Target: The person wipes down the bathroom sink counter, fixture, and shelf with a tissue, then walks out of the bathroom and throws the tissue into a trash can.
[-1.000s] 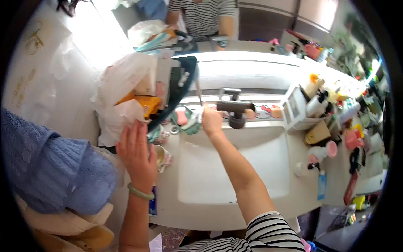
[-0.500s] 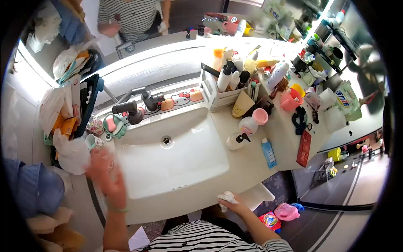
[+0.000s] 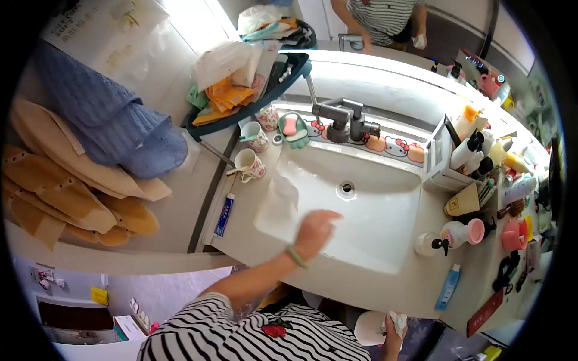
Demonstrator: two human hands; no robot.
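My left hand (image 3: 316, 231) is over the front part of the white sink (image 3: 385, 240), palm down and slightly blurred. Its fingers reach to the right, and I see nothing in them. A pale, thin sheet (image 3: 278, 194), perhaps tissue or film, shows at the basin's left side, just beyond that hand. Low at the counter's front, my right hand (image 3: 394, 340) is closed around a crumpled white tissue (image 3: 397, 323). A dark faucet (image 3: 346, 123) stands behind the basin.
Left of the sink are patterned cups (image 3: 248, 165), a toothpaste tube (image 3: 224, 215), a soap dish (image 3: 295, 133) and a loaded dark shelf (image 3: 265, 102). Towels (image 3: 114, 114) hang farther left. Bottles, including a pump bottle (image 3: 428, 243) and a blue tube (image 3: 448, 287), crowd the right.
My view has swung left, so the sink appears farther right. My left hand has moved from the cups at the sink's left to over the basin. The tissue stays in my right hand.
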